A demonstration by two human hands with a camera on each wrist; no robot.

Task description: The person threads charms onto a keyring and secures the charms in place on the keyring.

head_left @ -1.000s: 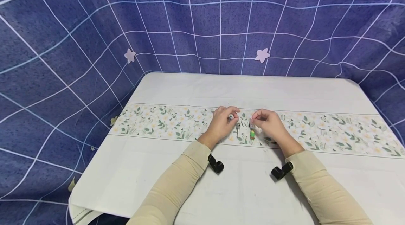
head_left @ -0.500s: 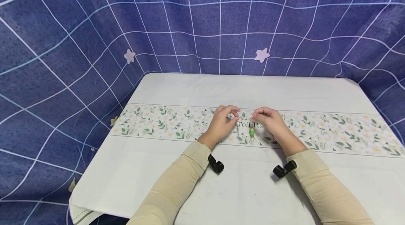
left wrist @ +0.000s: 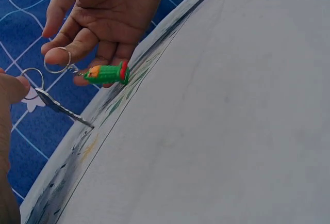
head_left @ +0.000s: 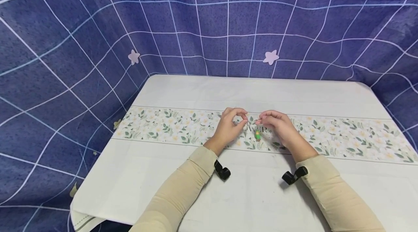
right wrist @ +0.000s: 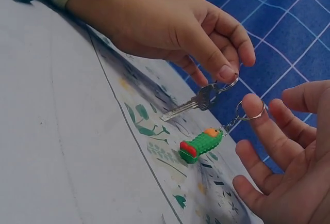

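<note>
Just right of centre in the head view, dark capital lettering stands on the floral strip across the tabletop: W and R can be read; the letter between is unclear.

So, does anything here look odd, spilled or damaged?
Nothing spilled or damaged stands out. If anything, the green charm looks a little precarious: its charm ring seems to hang loosely on the right hand, while the left hand pinches the key ring holding the key.
</note>
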